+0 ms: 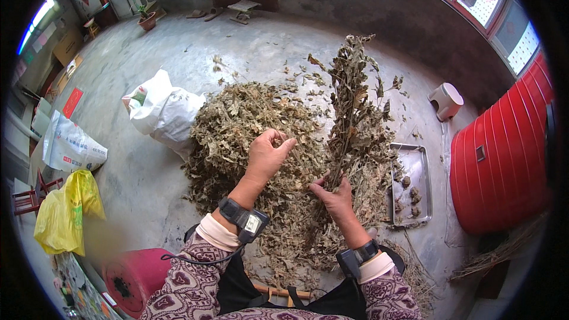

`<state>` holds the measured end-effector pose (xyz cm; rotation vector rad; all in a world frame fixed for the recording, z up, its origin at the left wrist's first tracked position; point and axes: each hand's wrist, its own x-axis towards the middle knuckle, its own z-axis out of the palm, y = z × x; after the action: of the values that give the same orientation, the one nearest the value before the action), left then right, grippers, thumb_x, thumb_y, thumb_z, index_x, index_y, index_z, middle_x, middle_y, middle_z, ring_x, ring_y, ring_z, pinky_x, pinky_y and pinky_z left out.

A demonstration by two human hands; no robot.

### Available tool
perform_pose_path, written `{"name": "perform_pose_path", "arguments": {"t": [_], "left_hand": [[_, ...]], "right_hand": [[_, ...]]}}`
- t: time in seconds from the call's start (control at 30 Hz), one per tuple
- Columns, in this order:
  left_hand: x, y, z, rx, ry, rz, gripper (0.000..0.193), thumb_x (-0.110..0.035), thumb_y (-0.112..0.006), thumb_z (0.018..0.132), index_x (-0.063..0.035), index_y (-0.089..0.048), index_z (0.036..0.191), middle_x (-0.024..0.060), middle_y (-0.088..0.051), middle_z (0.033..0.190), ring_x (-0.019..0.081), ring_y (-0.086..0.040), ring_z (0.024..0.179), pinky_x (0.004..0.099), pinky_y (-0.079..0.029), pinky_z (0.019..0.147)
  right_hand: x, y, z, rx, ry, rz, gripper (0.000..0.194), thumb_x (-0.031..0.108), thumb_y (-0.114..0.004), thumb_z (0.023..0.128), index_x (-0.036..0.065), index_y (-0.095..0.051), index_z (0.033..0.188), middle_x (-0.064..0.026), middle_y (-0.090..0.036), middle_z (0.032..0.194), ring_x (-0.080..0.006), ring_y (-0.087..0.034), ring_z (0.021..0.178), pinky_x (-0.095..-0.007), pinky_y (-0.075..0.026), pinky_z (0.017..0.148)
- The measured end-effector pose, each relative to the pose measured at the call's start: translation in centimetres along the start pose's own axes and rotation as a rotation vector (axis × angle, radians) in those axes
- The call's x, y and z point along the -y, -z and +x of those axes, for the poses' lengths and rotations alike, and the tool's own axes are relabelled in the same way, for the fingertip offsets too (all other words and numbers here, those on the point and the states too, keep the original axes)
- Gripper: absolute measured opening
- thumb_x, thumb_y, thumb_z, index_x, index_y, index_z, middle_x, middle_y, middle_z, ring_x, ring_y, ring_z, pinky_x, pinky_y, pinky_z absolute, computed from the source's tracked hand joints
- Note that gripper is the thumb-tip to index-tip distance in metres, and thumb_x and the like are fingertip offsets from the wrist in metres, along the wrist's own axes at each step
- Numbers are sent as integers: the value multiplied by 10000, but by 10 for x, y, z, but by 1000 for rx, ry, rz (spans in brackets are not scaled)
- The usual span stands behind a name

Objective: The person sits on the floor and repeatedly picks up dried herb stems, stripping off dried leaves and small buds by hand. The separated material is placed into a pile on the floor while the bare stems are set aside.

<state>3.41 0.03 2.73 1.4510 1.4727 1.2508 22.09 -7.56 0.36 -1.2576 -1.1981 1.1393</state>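
Observation:
My right hand (pixel 334 193) grips the lower stems of an upright bundle of dried leafy stalks (pixel 351 98). To its left, my left hand (pixel 269 153) is raised over a large heap of dried leaves (pixel 231 129), thumb and fingertips close together; whether something small is pinched there cannot be told. The heap spreads over the concrete floor in front of me and reaches down towards my legs. A metal tray (pixel 426 186) at the heap's right side holds several small brownish clumps.
Left of the heap stands a white woven sack (pixel 175 106). Farther left are another white bag (pixel 75 142), a yellow plastic bag (pixel 66 213) and a pink cylindrical container (pixel 138 275). On the right are a large red ribbed container (pixel 498 155), a plastic stool (pixel 446 100) and bare stalks (pixel 498 249).

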Motion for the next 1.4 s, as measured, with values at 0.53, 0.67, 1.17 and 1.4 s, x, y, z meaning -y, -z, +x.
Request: {"name": "perform_pose_path", "arguments": {"t": [0.53, 0.67, 1.17, 1.4], "left_hand": [[-4, 2, 7, 192, 210, -678, 181, -180, -545, 918, -52, -591, 1039, 3, -631, 885, 41, -521, 700, 166, -416, 589], [1, 0, 7, 128, 109, -346, 92, -116, -578, 882, -33, -595, 844, -18, -607, 702, 46, -502, 588, 207, -423, 536], [10, 58, 37, -398, -210, 336, 671, -193, -641, 761, -85, -330, 1346, 204, -423, 1284, 313, -460, 1144, 389, -431, 897], [-10, 61, 37, -351, -240, 227, 237, -258, -607, 862, -31, -583, 926, 88, -487, 912, 216, -521, 805, 346, -453, 745]], "right_hand": [[0, 2, -5, 112, -264, 314, 160, 61, -731, 746, 50, -594, 827, -9, -596, 707, -85, -520, 564, -215, -407, 513], [3, 3, -3, 121, -293, 325, 157, 54, -727, 746, 45, -590, 823, -13, -597, 707, -88, -524, 576, -218, -410, 521], [-2, 19, -10, 167, -390, 157, 282, 11, -737, 711, 44, -548, 917, -29, -610, 775, -110, -579, 660, -224, -467, 590], [4, 22, -17, 261, -296, 94, 256, 65, -761, 694, 40, -583, 877, -10, -612, 768, -93, -560, 649, -220, -447, 584]]}}
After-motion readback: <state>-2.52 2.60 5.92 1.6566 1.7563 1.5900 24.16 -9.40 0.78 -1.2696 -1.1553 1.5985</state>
